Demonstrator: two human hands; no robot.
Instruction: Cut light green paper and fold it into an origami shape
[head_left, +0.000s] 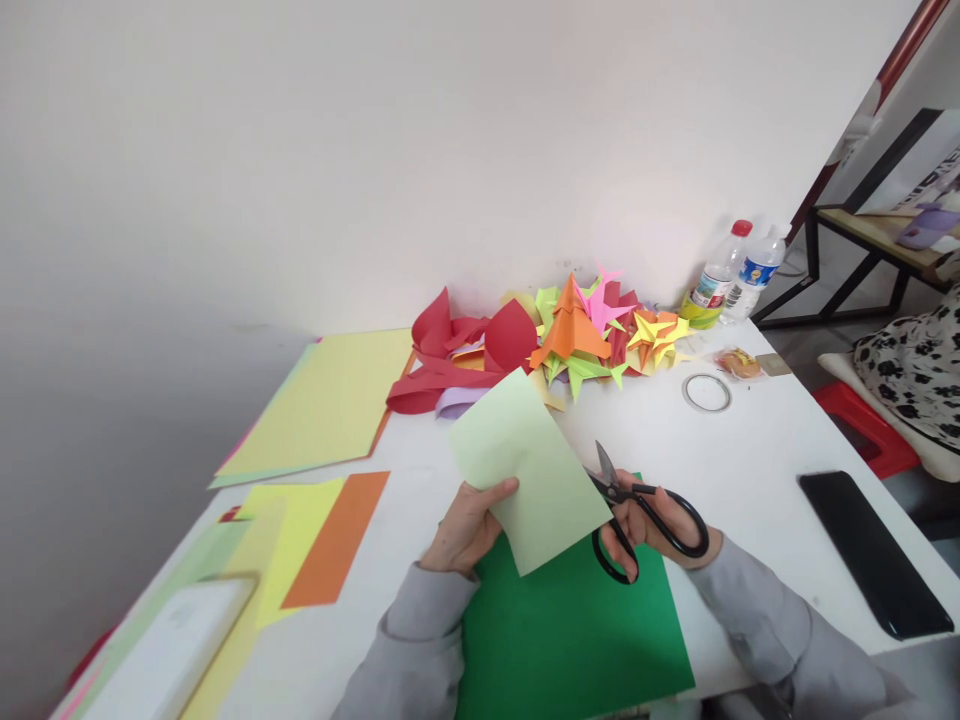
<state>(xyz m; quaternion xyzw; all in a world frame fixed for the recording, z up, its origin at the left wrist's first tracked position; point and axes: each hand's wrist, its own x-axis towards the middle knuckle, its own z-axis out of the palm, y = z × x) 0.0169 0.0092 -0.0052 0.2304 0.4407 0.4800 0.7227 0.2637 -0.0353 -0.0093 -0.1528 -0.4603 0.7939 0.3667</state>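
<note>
Pale green sheet (532, 470) pinched in left hand (466, 530); right hand (643, 528) gripping scissors (615, 493) by handles; unsupported right edge might bend, skewing any cut.

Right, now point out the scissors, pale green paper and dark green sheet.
Scissors (617, 493): head view, at the pivot.
Pale green paper (534, 468): head view, mid-sheet.
Dark green sheet (574, 640): head view, bare middle.
</note>
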